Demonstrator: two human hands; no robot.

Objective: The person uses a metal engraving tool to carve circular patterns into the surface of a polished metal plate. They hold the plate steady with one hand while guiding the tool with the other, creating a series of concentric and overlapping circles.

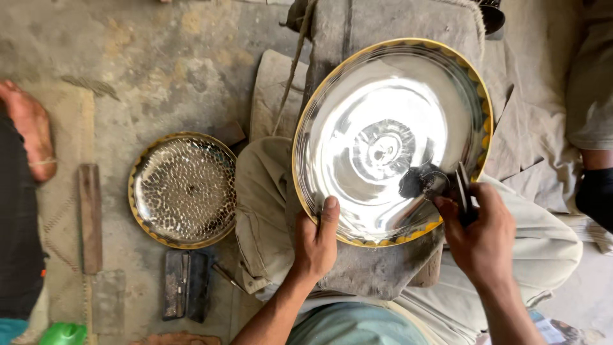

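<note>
A large shiny metal plate (357, 96) with a yellow scalloped rim rests tilted on a padded block over my lap. My left hand (316, 239) grips its near rim, thumb lying on the polished face. My right hand (479, 230) is closed around a thin dark metal tool (461, 185), whose tip meets the plate's lower right part beside a dark reflection.
A smaller plate (184, 190) with a hammered pattern and yellow rim lies on the concrete floor at left. A dark flat case (185, 284) and a wooden bar (90, 217) lie near it. Another person's bare foot (29, 128) is at far left, a green object (62, 334) at bottom left.
</note>
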